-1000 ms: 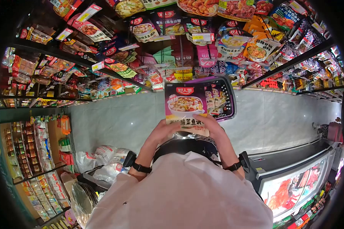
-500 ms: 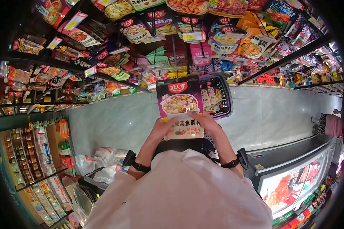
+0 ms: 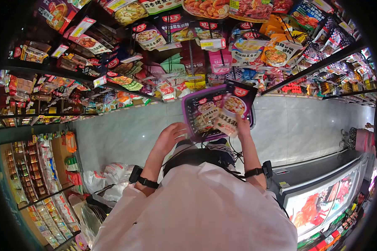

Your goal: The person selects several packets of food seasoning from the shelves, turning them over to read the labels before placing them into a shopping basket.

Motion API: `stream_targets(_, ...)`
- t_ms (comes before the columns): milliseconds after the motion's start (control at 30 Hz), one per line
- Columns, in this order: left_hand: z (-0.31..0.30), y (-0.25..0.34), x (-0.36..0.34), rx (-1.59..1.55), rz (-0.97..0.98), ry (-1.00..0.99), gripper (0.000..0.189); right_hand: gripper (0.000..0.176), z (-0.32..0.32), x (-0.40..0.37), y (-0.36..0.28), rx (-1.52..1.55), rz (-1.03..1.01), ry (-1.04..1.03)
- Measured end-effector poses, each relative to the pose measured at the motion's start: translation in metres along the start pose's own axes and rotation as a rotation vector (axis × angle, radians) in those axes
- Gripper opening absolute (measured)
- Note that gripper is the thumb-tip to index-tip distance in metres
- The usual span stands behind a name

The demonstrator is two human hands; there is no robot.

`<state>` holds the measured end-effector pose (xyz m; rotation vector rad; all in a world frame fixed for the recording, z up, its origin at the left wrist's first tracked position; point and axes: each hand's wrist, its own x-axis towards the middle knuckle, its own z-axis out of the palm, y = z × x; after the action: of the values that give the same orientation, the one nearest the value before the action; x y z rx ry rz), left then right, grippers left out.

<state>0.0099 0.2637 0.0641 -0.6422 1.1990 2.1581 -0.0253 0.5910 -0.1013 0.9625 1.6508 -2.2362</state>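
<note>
A purple-rimmed black basket (image 3: pixel 187 112) stands on the floor in front of me, with several seasoning packets (image 3: pixel 206 109) inside. My right hand (image 3: pixel 243 126) grips the lower edge of a dark purple packet (image 3: pixel 235 104) with a picture of a bowl on it. That packet is tilted and covers the right part of the basket from view. My left hand (image 3: pixel 171 136) is empty, its fingers apart, just left of the basket's near corner.
Shelves of hanging packets (image 3: pixel 171 27) run across the top. At the left is a rack of small goods (image 3: pixel 31 163), with plastic bags (image 3: pixel 113 175) nearby. A lit display case (image 3: pixel 322 201) stands at the lower right. Someone in pink (image 3: pixel 365 140) is at the far right.
My left hand has let go of the packet and moved left. My right hand has carried the packet right and tilted it, uncovering more of the basket.
</note>
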Motion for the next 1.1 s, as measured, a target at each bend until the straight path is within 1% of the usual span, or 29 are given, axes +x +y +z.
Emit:
stream_targets(33, -0.002, 0.000, -0.001, -0.002, -0.007, -0.003, 0.031, 0.032, -0.010, 0.011, 0.010, 0.018, -0.054, 0.027)
stream_targets(133, -0.012, -0.008, -0.004, -0.099, -0.004, 0.059, 0.027, 0.031, -0.030, 0.020, 0.026, 0.101, 0.084, 0.117)
stream_targets(233, -0.014, -0.009, -0.010, -0.363, -0.038, 0.189, 0.020, 0.034, -0.036, 0.034, 0.059, 0.076, 0.104, 0.173)
stream_targets(267, -0.017, -0.009, -0.011, -0.374, -0.034, 0.193, 0.019, 0.034, -0.041, 0.046, 0.078, 0.029, 0.121, 0.179)
stream_targets(367, -0.027, -0.014, -0.015, -0.395, -0.029, 0.214, 0.016, 0.035, -0.014, 0.055, 0.098, -0.164, 0.140, 0.147)
stream_targets(400, -0.029, -0.014, -0.016, -0.396, -0.029, 0.222, 0.015, 0.036, -0.020, 0.087, 0.138, -0.300, 0.138, 0.129)
stream_targets(467, -0.033, -0.015, -0.019, -0.399, -0.018, 0.235, 0.015, 0.035, 0.012, 0.070, 0.112, -0.261, 0.211, 0.029)
stream_targets(500, -0.036, -0.014, -0.021, -0.400, -0.004, 0.241, 0.015, 0.035, 0.023, 0.070, 0.110, -0.240, 0.247, -0.023)
stream_targets(533, -0.038, -0.012, -0.024, -0.400, 0.012, 0.248, 0.015, 0.035, 0.027, 0.084, 0.129, -0.312, 0.189, -0.104)
stream_targets(600, -0.041, -0.009, -0.029, -0.420, 0.021, 0.282, 0.014, 0.036, 0.019, 0.131, 0.176, -0.536, -0.053, -0.159)
stream_targets(667, -0.046, -0.010, -0.032, -0.454, 0.022, 0.289, 0.013, 0.038, 0.032, 0.115, 0.136, -0.801, -0.138, -0.148)
stream_targets(767, -0.056, -0.014, -0.034, -0.506, 0.008, 0.278, 0.012, 0.033, 0.017, 0.127, 0.126, -0.903, -0.133, -0.141)
stream_targets(900, -0.064, -0.014, -0.034, -0.563, -0.021, 0.278, 0.010, 0.032, -0.002, 0.119, 0.123, -0.560, 0.135, -0.309)
stream_targets(967, -0.072, -0.009, -0.028, -0.580, -0.020, 0.255, 0.010, 0.029, -0.012, 0.116, 0.133, -0.482, 0.200, -0.361)
stream_targets(1000, -0.074, -0.006, -0.027, -0.586, -0.009, 0.244, 0.010, 0.030, -0.002, 0.090, 0.099, -0.409, 0.335, -0.355)
stream_targets(1100, -0.084, 0.005, -0.023, -0.607, 0.032, 0.183, 0.010, 0.032, 0.023, 0.069, 0.063, -0.341, 0.402, -0.298)
